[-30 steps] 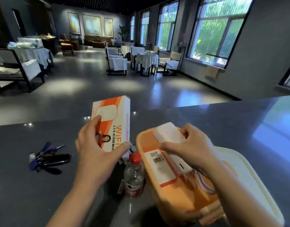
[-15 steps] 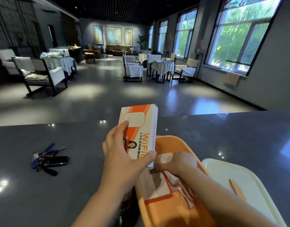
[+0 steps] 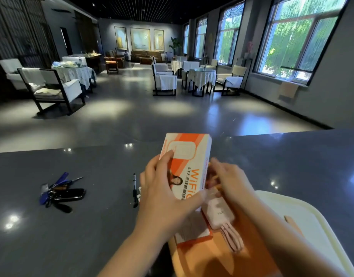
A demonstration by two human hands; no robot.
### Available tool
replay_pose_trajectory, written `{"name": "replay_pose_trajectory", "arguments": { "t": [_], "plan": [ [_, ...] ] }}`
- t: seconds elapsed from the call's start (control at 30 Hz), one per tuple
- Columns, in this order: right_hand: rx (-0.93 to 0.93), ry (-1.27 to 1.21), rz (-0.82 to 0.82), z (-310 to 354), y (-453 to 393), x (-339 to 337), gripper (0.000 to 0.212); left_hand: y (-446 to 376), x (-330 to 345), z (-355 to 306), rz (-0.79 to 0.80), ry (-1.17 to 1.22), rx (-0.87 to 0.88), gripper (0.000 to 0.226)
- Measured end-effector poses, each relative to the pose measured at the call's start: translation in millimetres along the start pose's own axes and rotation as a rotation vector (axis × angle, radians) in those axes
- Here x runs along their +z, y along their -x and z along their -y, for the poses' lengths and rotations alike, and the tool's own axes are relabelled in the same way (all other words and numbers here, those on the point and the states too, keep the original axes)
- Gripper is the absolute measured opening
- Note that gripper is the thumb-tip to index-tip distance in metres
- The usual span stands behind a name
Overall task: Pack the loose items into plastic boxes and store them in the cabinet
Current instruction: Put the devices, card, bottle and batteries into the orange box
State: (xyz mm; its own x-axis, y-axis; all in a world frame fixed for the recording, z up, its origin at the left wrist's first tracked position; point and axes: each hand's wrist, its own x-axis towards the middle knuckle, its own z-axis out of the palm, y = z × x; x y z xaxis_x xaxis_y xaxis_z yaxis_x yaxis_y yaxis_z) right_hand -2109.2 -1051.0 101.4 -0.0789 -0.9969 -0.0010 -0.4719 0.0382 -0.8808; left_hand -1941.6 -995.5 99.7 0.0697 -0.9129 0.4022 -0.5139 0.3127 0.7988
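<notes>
Dark glossy counter (image 3: 82, 226), dim dining hall beyond; keys (image 3: 62, 193) and pen (image 3: 134, 189) lie mid-counter. Left hand (image 3: 164, 196) clasps the WiFi box (image 3: 187, 166) above the orange plastic box (image 3: 222, 256) at the near edge. Right hand (image 3: 230, 182) is blurred, its grip unreadable.

On the dark grey worktop (image 3: 104, 226): black-and-blue key bunch (image 3: 61, 191) far left, black pen (image 3: 135, 190) between it and orange plastic box (image 3: 216, 256); cream plastic lid (image 3: 312, 222) right.
</notes>
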Motion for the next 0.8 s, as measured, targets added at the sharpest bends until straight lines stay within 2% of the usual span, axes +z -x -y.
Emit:
{"name": "replay_pose_trajectory", "arguments": {
  "t": [0.03, 0.07, 0.1, 0.13, 0.2, 0.3, 0.37, 0.43, 0.5, 0.57, 0.67, 0.8],
  "plan": [
    [0.004, -0.354, 0.065, 12.0, 10.5, -3.5, 0.040, -1.1, 1.8, -3.5, -0.001, -0.009, 0.013, 0.103],
    [-0.025, -0.560, 0.133, 21.0, 20.1, -7.3, 0.042, -2.1, 4.2, -7.0, -0.002, -0.019, 0.031, 0.104],
    [-0.075, -0.633, 0.175, 24.9, 27.3, -8.7, 0.046, -2.9, 7.0, -10.5, -0.004, -0.033, 0.052, 0.104],
    [-0.136, -0.641, 0.180, 25.5, 31.2, -9.5, 0.047, -3.6, 9.8, -13.4, -0.004, -0.046, 0.070, 0.104],
    [-0.182, -0.617, 0.083, 19.7, 31.3, -9.9, 0.037, -3.6, 14.3, -16.5, 0.020, -0.066, 0.090, 0.107],
    [-0.056, -0.584, 0.001, -2.0, 20.8, -7.3, 0.019, 3.6, 13.7, -11.1, 0.061, -0.088, 0.086, 0.103],
    [0.006, -0.403, -0.022, -19.3, 12.2, -4.4, 0.017, 12.0, 5.9, 1.2, 0.041, -0.082, 0.082, 0.085],
    [0.051, -0.029, -0.020, -34.1, 5.7, -0.8, 0.025, 19.9, -6.7, 15.1, -0.008, -0.044, 0.056, 0.069],
    [0.119, 0.275, 0.076, -46.5, 0.3, 7.7, 0.028, 26.3, -18.8, 29.5, -0.049, 0.006, -0.013, 0.058],
    [0.182, 0.433, 0.189, -53.6, -4.1, 22.3, 0.035, 31.5, -27.7, 43.9, -0.084, 0.066, -0.110, 0.047],
    [0.149, 0.568, 0.188, -52.4, -8.2, 42.9, 0.042, 39.7, -39.0, 60.6, -0.154, 0.086, -0.213, 0.053],
    [-0.042, 0.901, 0.100, -43.9, -6.9, 53.7, 0.041, 52.9, -46.9, 66.1, -0.154, 0.073, -0.316, 0.062]
  ]
}}
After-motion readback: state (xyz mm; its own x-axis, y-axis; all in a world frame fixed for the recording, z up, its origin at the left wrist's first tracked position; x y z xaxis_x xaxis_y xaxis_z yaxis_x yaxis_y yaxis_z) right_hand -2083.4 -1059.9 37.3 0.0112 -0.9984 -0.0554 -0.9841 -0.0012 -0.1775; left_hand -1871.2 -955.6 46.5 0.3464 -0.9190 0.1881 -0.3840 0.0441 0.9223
